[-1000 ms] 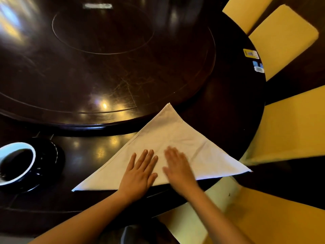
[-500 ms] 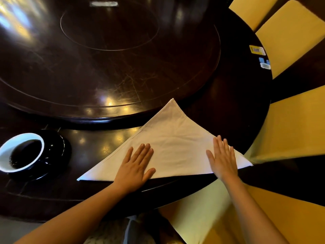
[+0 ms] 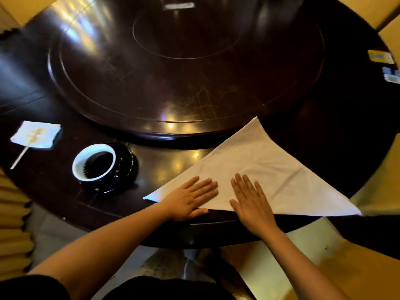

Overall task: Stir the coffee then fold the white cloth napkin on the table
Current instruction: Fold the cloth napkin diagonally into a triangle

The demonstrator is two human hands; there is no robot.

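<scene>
Napkin: the white napkin (image 3: 259, 169) lies on the table (image 3: 54, 191) as a flat triangle. Its long edge runs along the near rim and its apex points away, touching the foot of the turntable (image 3: 186, 72). Its right tip seems to jut just past the rim.
Left hand: the left hand (image 3: 188, 199) lies palm down on the napkin near its left corner. The fingers (image 3: 205, 185) are straight and close together, pressing, with nothing gripped.
Right hand: the right hand (image 3: 251, 202) lies flat just beside the left. Its fingers (image 3: 244, 182) are straight and slightly spread on the cloth, its heel is at the long edge, and it holds nothing.
Coffee: dark coffee sits in the cup (image 3: 94, 162) on a black saucer (image 3: 127, 167), left of the napkin and apart from it.
Stirrer: the stirrer (image 3: 20, 158) lies out of the cup, partly on a tissue (image 3: 35, 135) with brownish marks, well to the left.
Step in hand: the napkin part, judging by both palms flattening a cloth already doubled into a triangle.
How far: this fits either a fold being pressed with more to follow, or the last one being smoothed. Whether the coffee has been stirred cannot be told.
Next move: either way, the hands should lift straight off so the layers do not slide. The overhanging tip could let the cloth slip.
</scene>
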